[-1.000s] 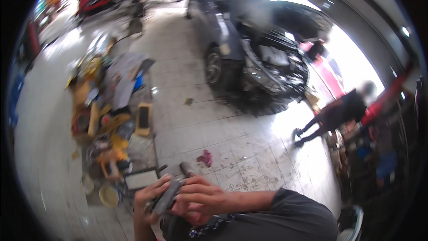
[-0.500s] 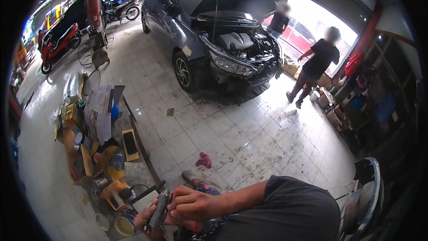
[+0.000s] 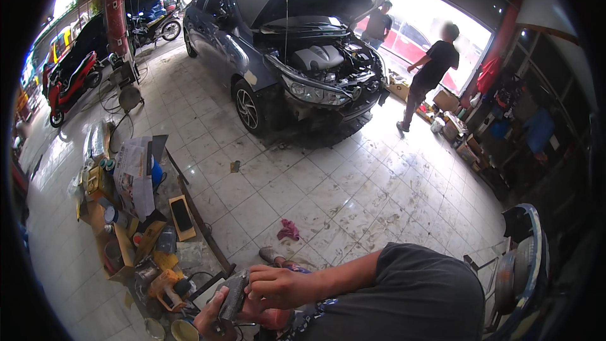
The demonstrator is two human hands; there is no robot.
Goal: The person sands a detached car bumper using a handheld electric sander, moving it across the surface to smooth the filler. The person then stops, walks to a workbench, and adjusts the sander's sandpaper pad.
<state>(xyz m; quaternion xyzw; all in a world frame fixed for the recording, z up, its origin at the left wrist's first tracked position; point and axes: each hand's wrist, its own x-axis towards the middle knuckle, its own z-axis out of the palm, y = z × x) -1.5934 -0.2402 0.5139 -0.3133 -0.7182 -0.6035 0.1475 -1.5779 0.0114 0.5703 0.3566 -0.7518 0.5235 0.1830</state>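
At the lower edge, both of my hands close on a dark grey flat block (image 3: 234,300) with a worn, dusty face. My left hand (image 3: 210,316) grips its left side, thumb up along the edge. My right hand (image 3: 275,285) curls its fingers over the right edge, the forearm coming in from the right. Under the right hand shows a reddish rounded thing (image 3: 275,319), partly hidden, whose kind I cannot make out. Close by on the left lie an orange-yellow tool (image 3: 165,290) and an open tin (image 3: 184,330).
A dark car (image 3: 303,69) with its hood raised stands ahead. Cardboard boxes (image 3: 129,246), cans and a phone-like black slab (image 3: 182,215) lie left. A pink rag (image 3: 288,230) is on the tiled floor. Two people are near the doorway; a wheel-like part (image 3: 514,271) stands right.
The view has shifted slightly. In my hands the block has tilted, showing more of its broad face. The nearer person by the doorway has turned and stepped away.
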